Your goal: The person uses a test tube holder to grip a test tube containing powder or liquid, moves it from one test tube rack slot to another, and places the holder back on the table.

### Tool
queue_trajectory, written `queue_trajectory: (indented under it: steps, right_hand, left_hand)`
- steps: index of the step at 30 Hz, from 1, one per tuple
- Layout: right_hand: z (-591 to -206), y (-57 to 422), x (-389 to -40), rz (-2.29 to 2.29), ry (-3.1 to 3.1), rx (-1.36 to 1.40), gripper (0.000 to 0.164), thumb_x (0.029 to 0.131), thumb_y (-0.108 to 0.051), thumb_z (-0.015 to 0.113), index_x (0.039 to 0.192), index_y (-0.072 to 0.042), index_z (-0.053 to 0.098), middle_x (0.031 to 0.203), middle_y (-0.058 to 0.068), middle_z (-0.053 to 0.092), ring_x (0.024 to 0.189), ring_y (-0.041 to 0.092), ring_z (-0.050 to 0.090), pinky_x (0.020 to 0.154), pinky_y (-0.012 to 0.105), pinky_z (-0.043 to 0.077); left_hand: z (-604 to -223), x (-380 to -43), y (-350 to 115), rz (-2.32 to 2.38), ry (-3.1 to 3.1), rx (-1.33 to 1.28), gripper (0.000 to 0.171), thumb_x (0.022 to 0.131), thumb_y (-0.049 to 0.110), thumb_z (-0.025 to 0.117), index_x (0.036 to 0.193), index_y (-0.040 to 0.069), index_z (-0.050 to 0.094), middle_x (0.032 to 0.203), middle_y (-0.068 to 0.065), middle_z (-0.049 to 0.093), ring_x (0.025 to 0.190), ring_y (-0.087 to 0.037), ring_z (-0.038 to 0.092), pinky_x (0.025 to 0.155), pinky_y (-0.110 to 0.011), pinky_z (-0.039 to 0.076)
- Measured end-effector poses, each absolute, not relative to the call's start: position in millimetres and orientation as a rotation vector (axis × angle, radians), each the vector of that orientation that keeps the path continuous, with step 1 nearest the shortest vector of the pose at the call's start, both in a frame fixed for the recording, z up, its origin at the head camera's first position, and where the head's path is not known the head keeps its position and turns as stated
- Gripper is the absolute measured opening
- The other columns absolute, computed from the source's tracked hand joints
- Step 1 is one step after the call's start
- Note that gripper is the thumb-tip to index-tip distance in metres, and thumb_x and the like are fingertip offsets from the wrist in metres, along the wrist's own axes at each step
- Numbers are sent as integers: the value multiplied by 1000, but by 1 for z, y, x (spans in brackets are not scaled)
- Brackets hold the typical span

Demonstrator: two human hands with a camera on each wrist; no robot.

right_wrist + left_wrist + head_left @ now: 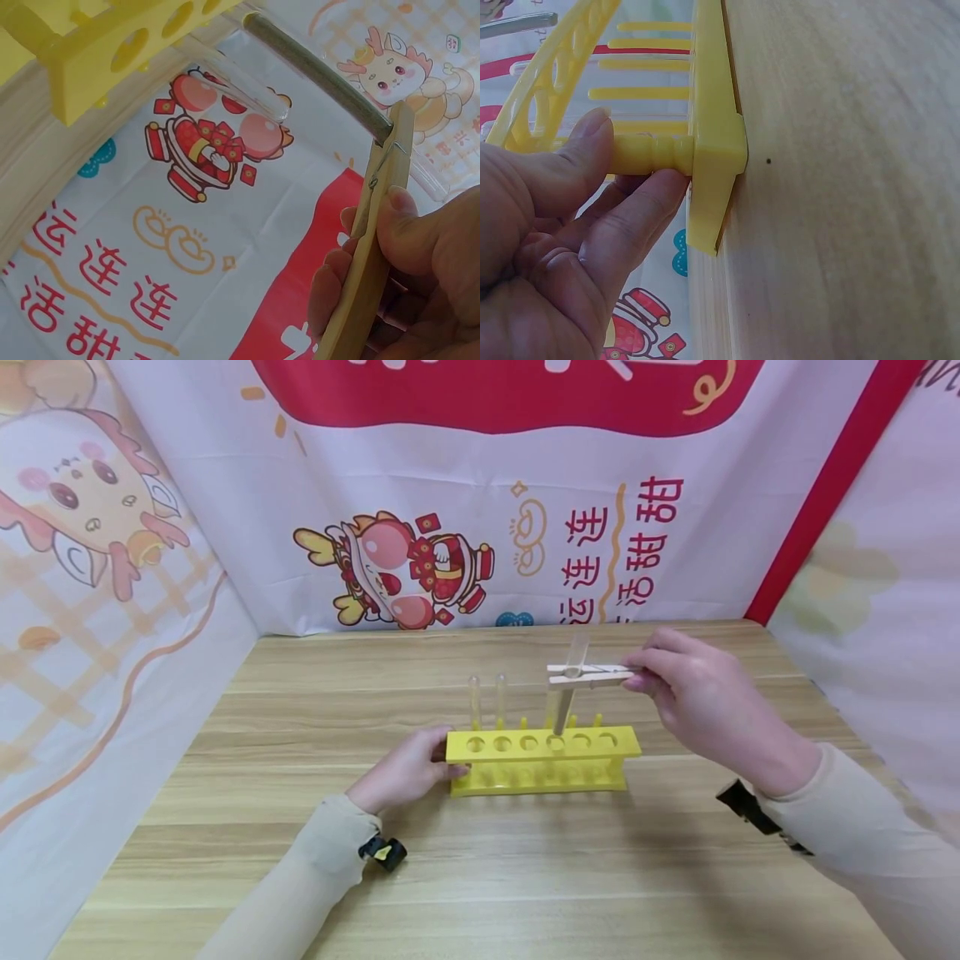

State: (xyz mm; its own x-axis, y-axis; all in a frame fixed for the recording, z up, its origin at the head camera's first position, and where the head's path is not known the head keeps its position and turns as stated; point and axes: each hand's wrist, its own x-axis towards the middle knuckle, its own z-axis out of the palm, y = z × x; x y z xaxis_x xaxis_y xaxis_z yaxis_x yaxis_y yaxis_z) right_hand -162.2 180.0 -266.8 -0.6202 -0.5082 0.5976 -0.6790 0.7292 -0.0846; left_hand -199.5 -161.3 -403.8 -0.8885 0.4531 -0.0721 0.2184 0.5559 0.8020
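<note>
My left hand (405, 768) holds the left end of a yellow test tube rack (543, 752). In the left wrist view, its thumb and fingers (630, 225) wrap the rack's round end post (649, 154). My right hand (697, 693) grips a wooden test tube clamp (600, 677) by its handles. The clamp's jaws are closed round the upper part of a glass test tube (315, 75). Its lower part is filled with something dark grey-green, the top being clear. Slightly tilted, the tube has its rounded bottom right at one of the rack's middle holes (555, 743).
Two clear test tubes (501, 700) stand upside down at the rack's back left. Yellow pegs (597, 720) line its rear side. Beneath the rack is a wood-grain table (360, 685), backed by a printed white cloth (465, 460). More printed cloth hangs at both sides.
</note>
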Motion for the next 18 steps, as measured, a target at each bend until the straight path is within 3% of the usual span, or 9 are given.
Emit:
queue_trajectory:
  steps: [18]
  right_hand:
    - [-279,180,-169,462,-2385,896,17,79,3,81,94,0,75,85,4,62,70,16,58,62,36,58]
  left_hand:
    - [-404,-200,-161,1252,2513,569,30,90,8,72,118,14,64,115,2,67,109,-14,62,98,-40,49]
